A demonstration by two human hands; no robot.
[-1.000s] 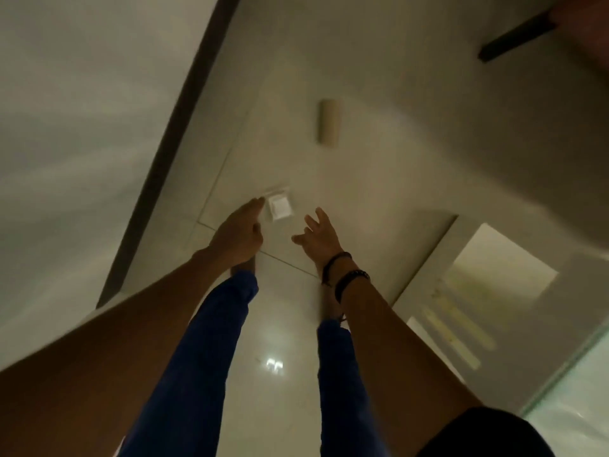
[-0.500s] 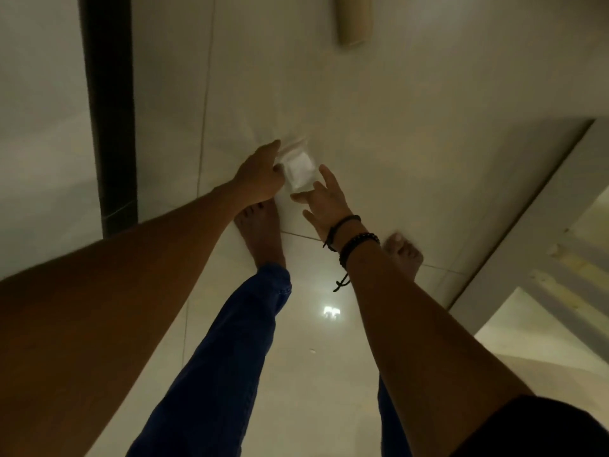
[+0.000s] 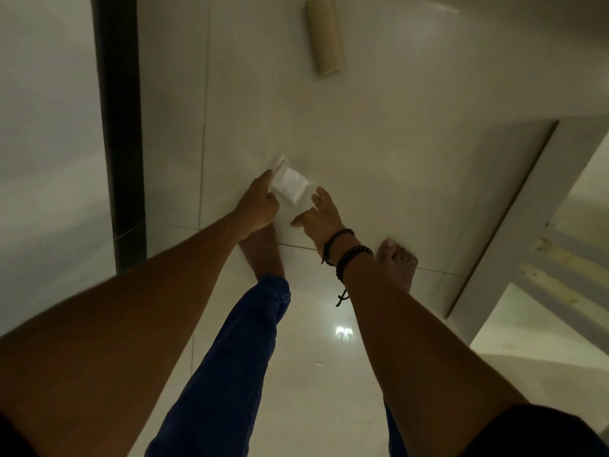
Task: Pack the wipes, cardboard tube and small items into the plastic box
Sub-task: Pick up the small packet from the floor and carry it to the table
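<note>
At the centre of the frame, the left hand point(image 3: 260, 202) pinched a small white packet point(image 3: 290, 185) by its edge, apparently lifting it off the tiled floor point(image 3: 379, 133). The right hand point(image 3: 321, 212) hovered beside it, fingers spread and empty, probably to steady it. The cardboard tube point(image 3: 324, 34) lay at top centre. No plastic box showed.

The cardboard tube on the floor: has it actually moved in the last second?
Cannot tell. The cardboard tube sits nearer the picture's top, but the floor tile seam shifted too, so the head camera moved.
</note>
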